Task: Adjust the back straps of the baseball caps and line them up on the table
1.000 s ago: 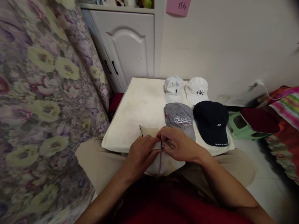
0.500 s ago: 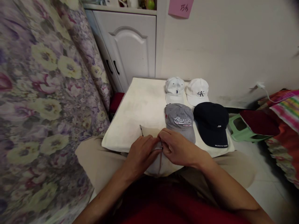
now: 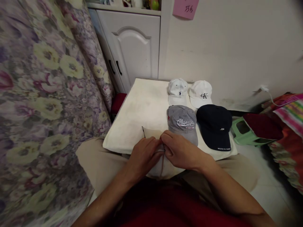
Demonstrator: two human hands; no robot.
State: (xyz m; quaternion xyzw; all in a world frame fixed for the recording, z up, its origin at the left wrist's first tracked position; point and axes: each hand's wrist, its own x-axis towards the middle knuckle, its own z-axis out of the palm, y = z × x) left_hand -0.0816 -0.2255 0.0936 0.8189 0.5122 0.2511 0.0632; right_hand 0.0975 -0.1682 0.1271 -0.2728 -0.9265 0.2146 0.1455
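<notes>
A pale cap [image 3: 160,170] rests at the front edge of the white-covered surface [image 3: 142,104], close to my lap. My left hand [image 3: 146,154] is closed on the cap's near rim from the left. From the right, my right hand [image 3: 176,150] pinches the same rim, and the fingertips of both hands meet there. A small dark piece shows between them, too small to name. The cap's cream brim pokes out beyond my fingers, with a dark mark on its left edge. Just past my right hand lies a grey cap [image 3: 182,116] with "Always" lettering, partly covered by that hand.
A navy cap [image 3: 214,123] lies on the right side of the surface. Behind are a light cap with a small emblem [image 3: 177,90] and a white "CK" cap [image 3: 201,91]. A floral curtain [image 3: 52,110] hangs at left. At right stands a green stool [image 3: 246,130].
The view has shifted very slightly. Both hands keep the same grip on the pale cap, and the other caps have not moved.
</notes>
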